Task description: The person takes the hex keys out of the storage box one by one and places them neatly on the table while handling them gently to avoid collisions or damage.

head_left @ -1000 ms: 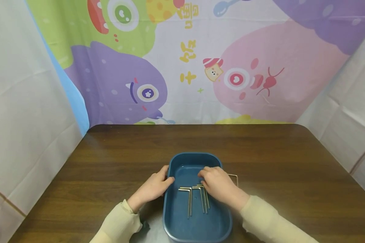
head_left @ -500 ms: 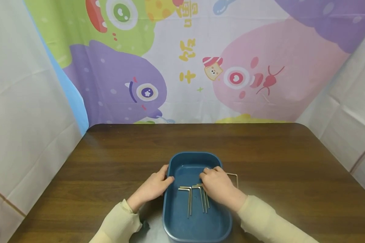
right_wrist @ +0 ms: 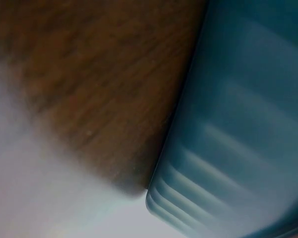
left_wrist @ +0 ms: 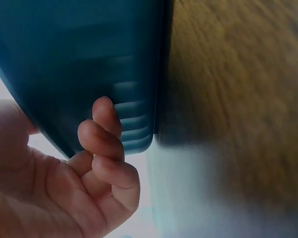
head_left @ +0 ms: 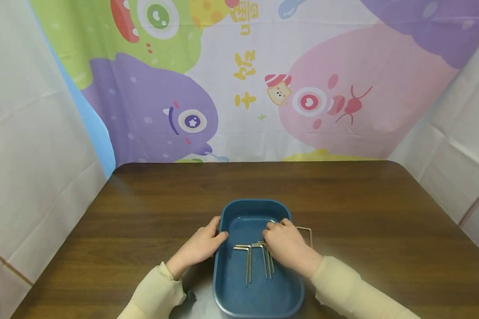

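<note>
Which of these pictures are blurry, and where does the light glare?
Head view: fairly sharp and evenly lit, the bent metal rods gleaming in the blue tray; left wrist view: the left hand reads clearly, but the table is blurred and its lower part washed pale; right wrist view: soft throughout, whitish haze lower left, light streaks along the tray's ridges.
</note>
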Action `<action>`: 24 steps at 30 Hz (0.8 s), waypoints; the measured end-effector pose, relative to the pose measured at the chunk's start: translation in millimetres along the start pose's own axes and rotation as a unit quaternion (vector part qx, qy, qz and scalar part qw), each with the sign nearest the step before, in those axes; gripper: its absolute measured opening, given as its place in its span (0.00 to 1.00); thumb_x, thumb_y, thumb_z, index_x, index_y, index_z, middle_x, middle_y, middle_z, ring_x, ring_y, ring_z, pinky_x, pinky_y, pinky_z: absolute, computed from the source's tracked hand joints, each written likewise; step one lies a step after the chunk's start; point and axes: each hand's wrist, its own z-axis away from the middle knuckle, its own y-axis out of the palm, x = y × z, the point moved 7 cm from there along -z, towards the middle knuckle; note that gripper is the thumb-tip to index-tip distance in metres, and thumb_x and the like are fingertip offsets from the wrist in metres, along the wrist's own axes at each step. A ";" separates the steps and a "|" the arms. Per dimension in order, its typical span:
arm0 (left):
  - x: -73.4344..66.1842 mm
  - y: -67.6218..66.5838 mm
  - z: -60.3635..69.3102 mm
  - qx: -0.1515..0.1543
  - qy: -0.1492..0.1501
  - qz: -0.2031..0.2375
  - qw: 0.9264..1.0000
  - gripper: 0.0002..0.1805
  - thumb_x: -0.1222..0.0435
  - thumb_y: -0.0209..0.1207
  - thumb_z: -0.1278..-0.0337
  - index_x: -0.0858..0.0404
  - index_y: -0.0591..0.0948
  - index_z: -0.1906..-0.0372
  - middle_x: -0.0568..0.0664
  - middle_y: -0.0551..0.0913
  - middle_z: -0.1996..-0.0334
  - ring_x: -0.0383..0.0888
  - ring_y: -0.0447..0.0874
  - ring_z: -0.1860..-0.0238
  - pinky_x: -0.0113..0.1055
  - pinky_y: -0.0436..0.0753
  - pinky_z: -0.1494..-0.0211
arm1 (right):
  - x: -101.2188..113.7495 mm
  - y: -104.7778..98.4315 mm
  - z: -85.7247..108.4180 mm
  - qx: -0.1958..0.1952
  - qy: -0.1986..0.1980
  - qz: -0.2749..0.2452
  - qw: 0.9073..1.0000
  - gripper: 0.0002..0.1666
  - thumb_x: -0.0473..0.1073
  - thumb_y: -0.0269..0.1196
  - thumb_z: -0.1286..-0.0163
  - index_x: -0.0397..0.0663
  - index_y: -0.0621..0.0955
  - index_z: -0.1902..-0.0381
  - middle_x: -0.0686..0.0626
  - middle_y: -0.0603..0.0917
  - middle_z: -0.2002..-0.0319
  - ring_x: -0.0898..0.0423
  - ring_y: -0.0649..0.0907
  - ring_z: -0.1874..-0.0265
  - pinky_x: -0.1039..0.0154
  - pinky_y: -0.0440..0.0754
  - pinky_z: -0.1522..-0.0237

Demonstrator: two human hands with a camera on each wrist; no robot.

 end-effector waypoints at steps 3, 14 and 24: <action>0.4 0.4 0.1 0.002 -0.002 0.002 1.000 0.25 0.62 0.47 0.40 0.64 0.63 0.38 0.51 0.77 0.80 0.41 0.73 0.84 0.34 0.73 0.79 | 0.1 -0.8 0.3 -0.007 -0.001 0.001 1.000 0.04 0.41 0.63 0.44 0.49 0.83 0.76 0.52 0.78 0.79 0.58 0.77 0.77 0.62 0.69 0.72; 0.6 0.4 0.1 0.001 -0.002 0.002 1.000 0.25 0.62 0.48 0.40 0.64 0.63 0.38 0.51 0.76 0.80 0.41 0.73 0.84 0.35 0.73 0.79 | 2.1 -3.7 2.2 -0.038 -0.014 0.026 0.999 0.03 0.37 0.63 0.48 0.48 0.82 0.78 0.52 0.78 0.81 0.58 0.77 0.79 0.64 0.66 0.76; 1.7 1.0 -0.4 0.006 -0.004 -0.001 1.000 0.26 0.62 0.47 0.39 0.64 0.62 0.37 0.49 0.74 0.85 0.40 0.71 0.86 0.34 0.73 0.80 | 1.8 -3.0 2.1 -0.024 -0.012 0.025 0.999 0.02 0.38 0.63 0.47 0.47 0.81 0.78 0.51 0.78 0.81 0.58 0.77 0.79 0.64 0.66 0.76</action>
